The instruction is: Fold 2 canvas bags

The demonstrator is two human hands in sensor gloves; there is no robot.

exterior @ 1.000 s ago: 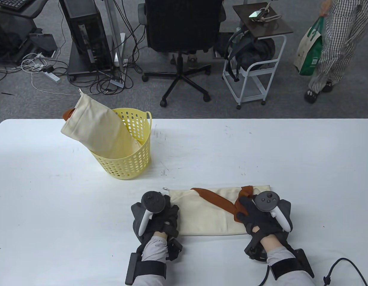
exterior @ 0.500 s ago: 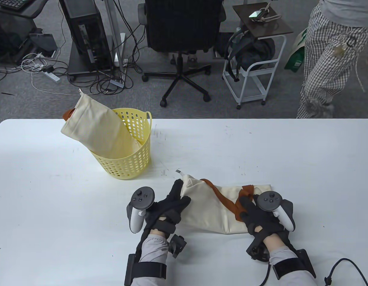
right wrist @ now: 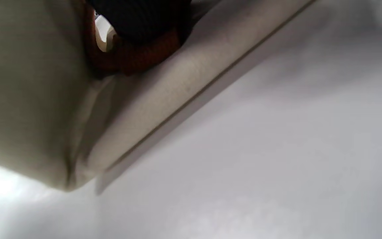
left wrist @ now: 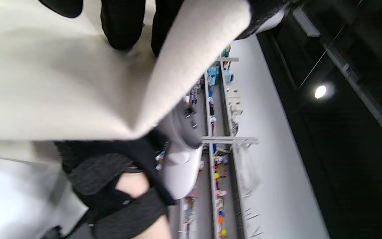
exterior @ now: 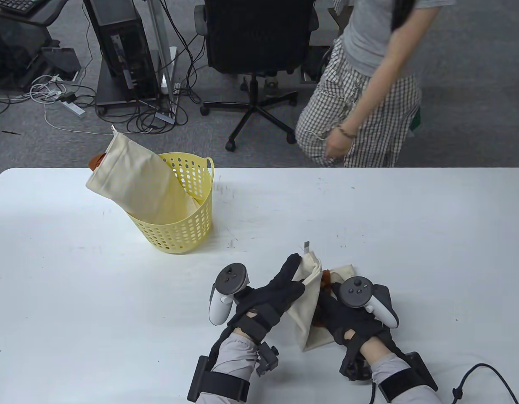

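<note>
A cream canvas bag (exterior: 308, 313) with an orange strap (exterior: 325, 280) lies near the table's front edge. My left hand (exterior: 294, 277) pinches the bag's left end and holds it upright over the rest of the bag. In the left wrist view its fingers (left wrist: 121, 26) curl over the cream fabric (left wrist: 61, 83). My right hand (exterior: 332, 309) rests flat on the bag's right part, fingers partly hidden by the raised flap. The right wrist view shows a dark fingertip (right wrist: 141, 16) on the strap (right wrist: 138, 56). A second cream bag (exterior: 133, 181) stands slanted in a yellow basket (exterior: 188, 235).
The white table (exterior: 411, 219) spreads wide around the bag. A person in checked trousers (exterior: 369, 84) stands just beyond the table's far edge, beside a black office chair (exterior: 259, 38). A black cable (exterior: 482, 370) lies at the front right.
My left hand lifted the bag's left end and carried it right, towards the right hand, so the bag now looks about half as wide. The person walked in from the right.
</note>
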